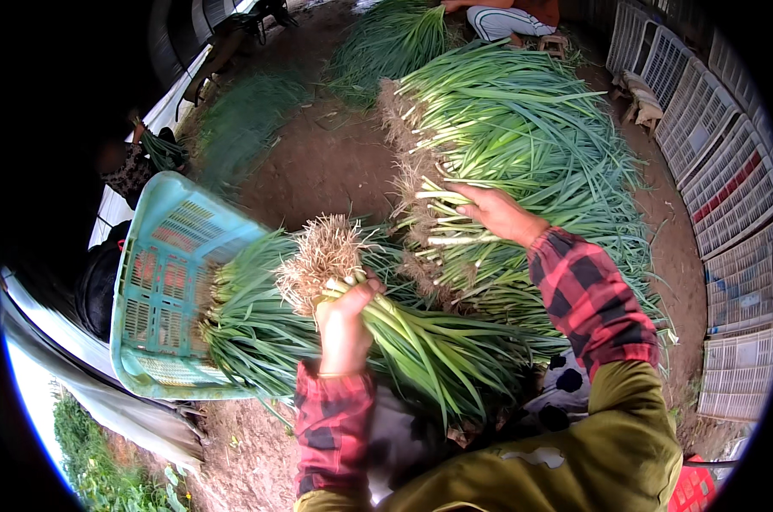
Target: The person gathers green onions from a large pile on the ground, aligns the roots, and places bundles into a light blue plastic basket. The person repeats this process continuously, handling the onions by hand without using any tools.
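Observation:
My left hand [345,331] is closed around a thick bunch of spring onions [429,341]. Its dry, tangled roots [320,260] stick up above the fist, and its green leaves hang toward my lap. On the right, my right hand [499,213] reaches into a large pile of spring onions [523,128] on the ground, with fingers and thumb around a few pale stalks [442,198]. The pile's roots face left and its leaves fan out to the right. More spring onions [263,316] lie in a turquoise plastic crate [124,299] left of my left hand.
White slatted crates [694,119] line the right side. At the top, a person in striped trousers [510,23] sits beside another heap of spring onions [395,47]. Another person [130,171] at the left holds some stalks. Brown soil [335,154] lies between the heaps.

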`<state>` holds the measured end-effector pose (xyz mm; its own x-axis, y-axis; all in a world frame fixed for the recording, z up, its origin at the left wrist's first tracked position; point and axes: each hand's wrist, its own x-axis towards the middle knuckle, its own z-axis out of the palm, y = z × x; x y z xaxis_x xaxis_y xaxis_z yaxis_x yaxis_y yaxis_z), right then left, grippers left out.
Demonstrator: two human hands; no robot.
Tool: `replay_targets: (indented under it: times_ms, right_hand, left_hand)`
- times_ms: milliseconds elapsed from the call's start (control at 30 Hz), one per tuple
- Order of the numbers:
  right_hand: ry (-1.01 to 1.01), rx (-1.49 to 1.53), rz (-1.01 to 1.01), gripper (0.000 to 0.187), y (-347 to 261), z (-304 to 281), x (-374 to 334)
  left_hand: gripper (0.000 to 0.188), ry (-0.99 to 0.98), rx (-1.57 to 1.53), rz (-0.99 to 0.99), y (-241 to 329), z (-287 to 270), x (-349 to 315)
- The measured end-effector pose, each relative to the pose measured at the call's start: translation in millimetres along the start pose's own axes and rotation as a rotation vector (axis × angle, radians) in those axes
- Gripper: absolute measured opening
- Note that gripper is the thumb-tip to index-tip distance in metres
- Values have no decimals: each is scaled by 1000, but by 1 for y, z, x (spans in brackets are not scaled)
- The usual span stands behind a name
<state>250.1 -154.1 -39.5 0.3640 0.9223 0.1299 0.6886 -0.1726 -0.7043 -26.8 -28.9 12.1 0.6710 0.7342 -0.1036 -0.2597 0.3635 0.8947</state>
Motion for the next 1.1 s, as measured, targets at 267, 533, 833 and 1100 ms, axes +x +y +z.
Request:
replay_targets:
  times_ms: [267,533,833,1100]
  right_hand:
    - [-63,453,-163,54,-125,-34,-44]
    - [654,72,-294,41,-49,-58,-3]
    - [-162,504,-440,49,-213,-51,-59]
    - [163,369,-458,52,-192,59,-47]
  left_hand:
    - [30,-14,-17,80,1,25,-6]
    - [24,64,-45,133,-4,31,-10]
    - [32,-122,-282,222,19,14,-21]
    - [40,-191,-319,147,23,7,-34]
